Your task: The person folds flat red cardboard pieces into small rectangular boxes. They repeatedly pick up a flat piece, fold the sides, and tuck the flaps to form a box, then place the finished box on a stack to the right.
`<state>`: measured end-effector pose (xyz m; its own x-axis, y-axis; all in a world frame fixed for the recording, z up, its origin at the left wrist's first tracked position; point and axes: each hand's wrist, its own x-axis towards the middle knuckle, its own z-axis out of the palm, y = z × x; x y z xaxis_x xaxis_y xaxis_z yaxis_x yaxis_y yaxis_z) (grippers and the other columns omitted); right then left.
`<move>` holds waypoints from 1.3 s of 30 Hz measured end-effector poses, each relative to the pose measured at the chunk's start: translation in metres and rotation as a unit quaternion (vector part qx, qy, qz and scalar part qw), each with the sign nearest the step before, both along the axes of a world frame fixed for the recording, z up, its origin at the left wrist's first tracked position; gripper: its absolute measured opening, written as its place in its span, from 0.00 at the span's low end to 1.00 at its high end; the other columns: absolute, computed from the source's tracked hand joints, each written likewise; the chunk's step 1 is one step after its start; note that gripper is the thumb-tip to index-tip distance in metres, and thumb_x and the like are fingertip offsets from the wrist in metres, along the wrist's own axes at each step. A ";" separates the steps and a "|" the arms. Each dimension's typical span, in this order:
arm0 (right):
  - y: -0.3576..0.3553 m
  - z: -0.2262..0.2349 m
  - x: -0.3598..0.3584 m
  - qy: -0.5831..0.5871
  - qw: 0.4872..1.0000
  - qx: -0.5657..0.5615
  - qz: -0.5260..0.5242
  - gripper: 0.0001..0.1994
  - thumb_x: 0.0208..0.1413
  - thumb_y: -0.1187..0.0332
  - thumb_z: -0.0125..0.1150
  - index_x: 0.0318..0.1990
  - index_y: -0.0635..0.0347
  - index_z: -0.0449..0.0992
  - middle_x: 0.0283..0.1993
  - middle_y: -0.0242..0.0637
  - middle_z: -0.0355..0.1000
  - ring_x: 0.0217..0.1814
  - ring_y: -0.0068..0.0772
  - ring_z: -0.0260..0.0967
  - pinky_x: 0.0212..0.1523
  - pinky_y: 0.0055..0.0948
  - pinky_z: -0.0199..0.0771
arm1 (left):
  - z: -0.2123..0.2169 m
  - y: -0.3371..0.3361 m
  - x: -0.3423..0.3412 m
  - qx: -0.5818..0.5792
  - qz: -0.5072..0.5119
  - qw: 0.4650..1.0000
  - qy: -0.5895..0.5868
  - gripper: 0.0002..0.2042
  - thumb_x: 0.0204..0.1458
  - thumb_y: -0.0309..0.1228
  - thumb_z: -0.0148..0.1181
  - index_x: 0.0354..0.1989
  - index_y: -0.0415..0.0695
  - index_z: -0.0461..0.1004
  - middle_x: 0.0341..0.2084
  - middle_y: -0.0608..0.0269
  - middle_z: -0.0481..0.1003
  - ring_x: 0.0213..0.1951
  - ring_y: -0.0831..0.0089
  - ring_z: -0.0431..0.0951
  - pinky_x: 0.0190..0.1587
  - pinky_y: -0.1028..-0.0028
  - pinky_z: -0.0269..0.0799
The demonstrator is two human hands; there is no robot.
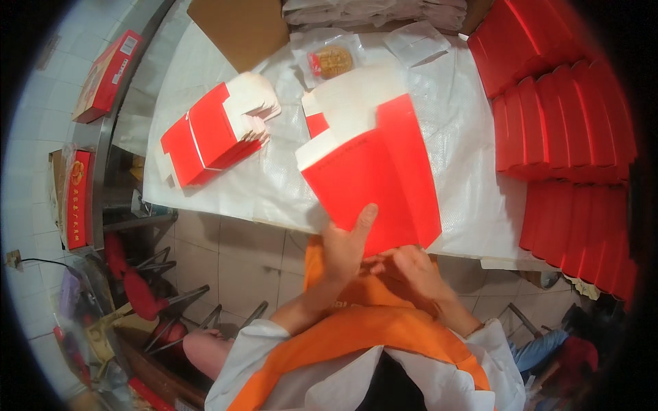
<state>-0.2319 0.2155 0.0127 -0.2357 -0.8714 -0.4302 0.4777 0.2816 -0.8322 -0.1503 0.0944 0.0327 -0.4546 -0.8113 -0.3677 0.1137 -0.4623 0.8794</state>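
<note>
A red paper carton (377,188) with white inner flaps is opened out into a box shape, its flaps pointing away from me. My left hand (341,248) grips its near left side, with the thumb on the red face and the other fingers underneath. At the carton's near end is my right hand (417,270), its fingers curled against the bottom edge; their tips are partly hidden. A banded stack of flat red cartons (212,137) lies to the left on the white sheet-covered table (473,198).
A clear-wrapped golden item (334,61) and a clear packet (418,44) lie beyond the carton. Brown cardboard (240,31) and plastic bags (377,12) are at the back. Formed red cartons (562,123) are piled high at the right. Boxes stand on a left ledge; stools (199,301) are below.
</note>
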 end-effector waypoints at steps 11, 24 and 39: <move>-0.023 0.042 -0.063 0.449 0.876 -0.161 -0.074 0.22 0.43 0.71 0.60 0.49 0.61 0.67 0.56 0.45 0.60 0.62 0.43 0.52 0.59 0.36 0.53 | -0.003 0.029 0.038 -0.204 -0.249 0.944 -0.071 0.39 0.47 0.31 0.58 0.61 0.32 0.39 0.54 0.48 0.59 0.53 0.65 0.62 0.53 0.70 0.59; -0.030 -0.003 -0.042 0.371 0.894 -0.224 0.111 0.24 0.43 0.78 0.54 0.53 0.62 0.66 0.24 0.38 0.68 0.26 0.32 0.64 0.33 0.27 0.64 | -0.037 -0.015 0.065 -0.315 -0.332 0.882 -0.112 0.12 0.48 0.27 0.58 0.40 0.37 0.70 0.42 0.49 0.68 0.42 0.68 0.70 0.42 0.76 0.64; -0.025 -0.034 -0.010 0.165 0.950 -0.231 -0.131 0.13 0.49 0.82 0.44 0.44 0.64 0.64 0.47 0.40 0.64 0.50 0.31 0.61 0.53 0.28 0.59 | -0.043 -0.004 0.042 -0.403 -0.109 0.908 0.019 0.17 0.41 0.22 0.63 0.40 0.38 0.64 0.39 0.54 0.68 0.43 0.63 0.70 0.44 0.69 0.67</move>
